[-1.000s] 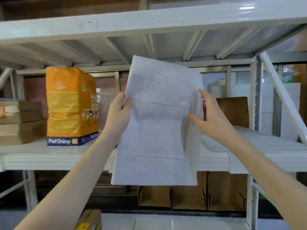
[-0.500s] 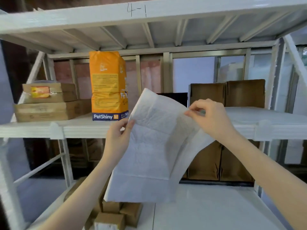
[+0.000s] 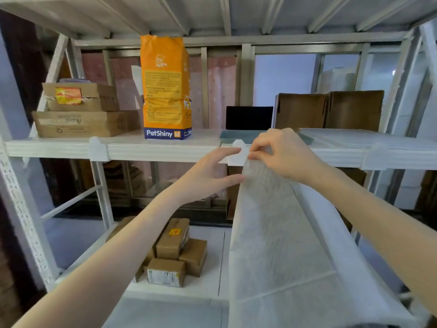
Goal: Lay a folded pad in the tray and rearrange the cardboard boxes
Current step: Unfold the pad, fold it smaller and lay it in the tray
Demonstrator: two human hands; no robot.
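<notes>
A white quilted pad hangs long and unfolded from my right hand, which pinches its top corner just in front of the middle shelf edge. My left hand is beside the pad's left edge with fingers spread, its fingertips touching the fabric. A shallow blue-grey tray lies on the middle shelf right behind my hands, partly hidden by the right hand. Flat cardboard boxes are stacked at the shelf's left. Several small cardboard boxes sit piled on the bottom shelf.
An orange PetShiny bag stands upright on the middle shelf, left of the tray. A black panel and two open brown cartons stand behind the tray. White rack posts frame the left side.
The pad has opened out and now hangs long from my right hand alone. My left hand has let go of its grip. The view has dropped, showing the tray and the lower boxes.
</notes>
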